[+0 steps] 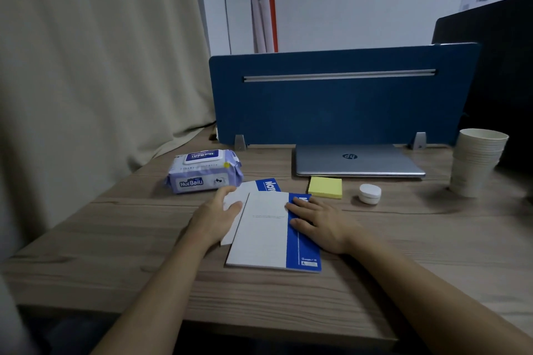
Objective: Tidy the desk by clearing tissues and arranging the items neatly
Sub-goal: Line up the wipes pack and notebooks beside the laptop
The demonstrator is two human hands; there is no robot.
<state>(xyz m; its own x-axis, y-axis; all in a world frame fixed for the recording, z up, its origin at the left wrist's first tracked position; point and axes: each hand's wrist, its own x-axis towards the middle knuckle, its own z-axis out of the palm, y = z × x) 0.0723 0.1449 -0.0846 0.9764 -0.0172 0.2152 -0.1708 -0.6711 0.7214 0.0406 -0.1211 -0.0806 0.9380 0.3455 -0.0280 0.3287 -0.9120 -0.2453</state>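
Both forearms reach over the wooden desk (121, 239). Flat and loose-fingered, the left hand (215, 215) touches the lower notebook (245, 196), while the right hand (320, 225) presses flat on the upper notebook (265, 236), which overlaps it. Behind lie a wipes pack (203, 171), sticky notes (325, 187), a laptop (357, 160) and stacked cups (476, 161).

My wooden desk (121, 239) has a silver laptop (357, 160) at the back. Left of the laptop is a wipes pack (203, 171). In front of it lie yellow sticky notes (325, 187), a small white case (369, 194) and two notebooks (265, 233). Paper cups (476, 161) stand to its right.
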